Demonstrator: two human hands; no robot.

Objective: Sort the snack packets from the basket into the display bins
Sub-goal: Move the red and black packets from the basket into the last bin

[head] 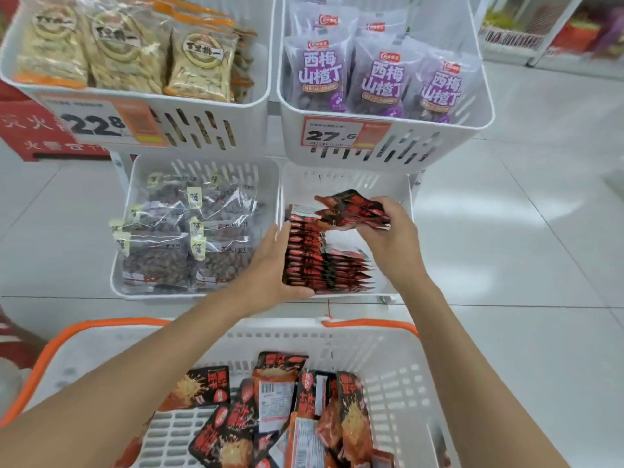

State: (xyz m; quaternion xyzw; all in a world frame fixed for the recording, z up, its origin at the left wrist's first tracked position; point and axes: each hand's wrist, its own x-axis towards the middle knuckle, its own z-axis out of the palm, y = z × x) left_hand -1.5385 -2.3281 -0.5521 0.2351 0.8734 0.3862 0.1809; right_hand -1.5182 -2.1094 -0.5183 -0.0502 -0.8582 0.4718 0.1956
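At centre frame, our left hand (270,268), fingers straight, is bracing the packet row (317,261) in the bin (344,180). Our right hand (391,241) is gripping a bunch (351,211) above it. We should be slotting these in upright, edges aligned.

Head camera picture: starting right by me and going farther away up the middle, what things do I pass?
White plastic basket with an orange rim → lower white slotted bin holding a row of red-and-black snack packets → orange-and-white price tag reading 27.6 → upper white bin of purple pouches.
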